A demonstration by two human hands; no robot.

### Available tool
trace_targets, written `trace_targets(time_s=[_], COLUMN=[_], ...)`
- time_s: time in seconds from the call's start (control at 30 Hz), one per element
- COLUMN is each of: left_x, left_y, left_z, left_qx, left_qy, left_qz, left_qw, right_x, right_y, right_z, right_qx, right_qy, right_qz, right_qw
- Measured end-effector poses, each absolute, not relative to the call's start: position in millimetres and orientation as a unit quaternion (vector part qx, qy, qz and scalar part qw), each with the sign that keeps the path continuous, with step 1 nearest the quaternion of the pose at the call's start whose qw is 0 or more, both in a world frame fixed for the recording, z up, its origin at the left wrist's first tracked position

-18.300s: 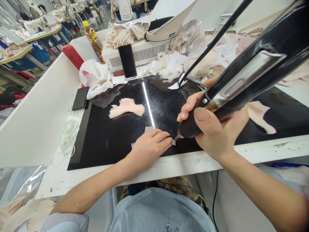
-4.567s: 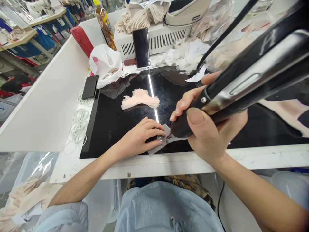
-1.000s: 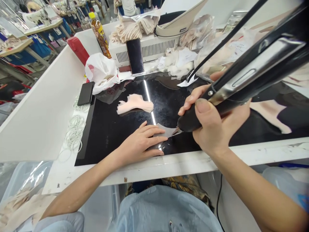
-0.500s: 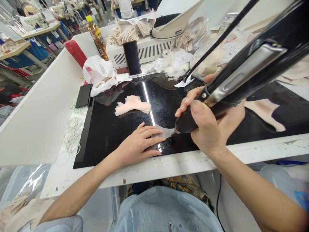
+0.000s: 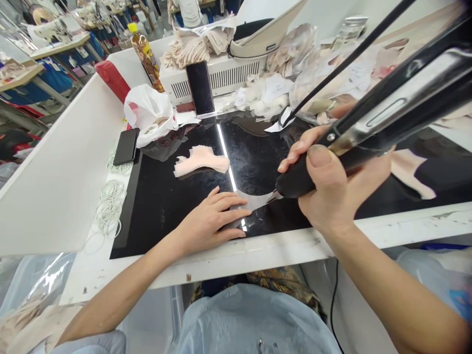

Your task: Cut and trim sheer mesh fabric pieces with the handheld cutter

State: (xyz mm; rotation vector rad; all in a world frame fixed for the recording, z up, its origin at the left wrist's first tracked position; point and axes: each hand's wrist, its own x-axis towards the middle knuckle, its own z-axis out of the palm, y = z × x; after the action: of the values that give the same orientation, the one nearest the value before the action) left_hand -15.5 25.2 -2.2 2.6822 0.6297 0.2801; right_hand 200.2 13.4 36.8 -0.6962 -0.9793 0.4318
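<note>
Fabric stack (image 5: 201, 161), phone (image 5: 126, 146), rubber bands (image 5: 106, 206) nearby

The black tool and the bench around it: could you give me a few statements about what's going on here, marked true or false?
1. The right hand grips the black tool. True.
2. The left hand lifts the thin pale piece off the black surface. False: it presses it flat.
3. The tool's tip meets the pale piece's edge. True.
4. The pink fabric stack lies under the left hand. False: it lies apart, farther back.
5. A dark phone lies at the surface's left edge. True.
</note>
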Motion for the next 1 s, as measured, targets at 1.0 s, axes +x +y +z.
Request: trace_targets(time_s=[1.0], left_x=[-19.8], left_y=[28.4], left_z=[-4.6], left_qx=[0.908], left_qy=[0.269], left_qz=[0.195], left_qw=[0.254], right_x=[214.3], right_y=[15.0], right_z=[33.5], right_qx=[-0.406], right_qy=[-0.473], right_qz=[0.153], right_qw=[0.767])
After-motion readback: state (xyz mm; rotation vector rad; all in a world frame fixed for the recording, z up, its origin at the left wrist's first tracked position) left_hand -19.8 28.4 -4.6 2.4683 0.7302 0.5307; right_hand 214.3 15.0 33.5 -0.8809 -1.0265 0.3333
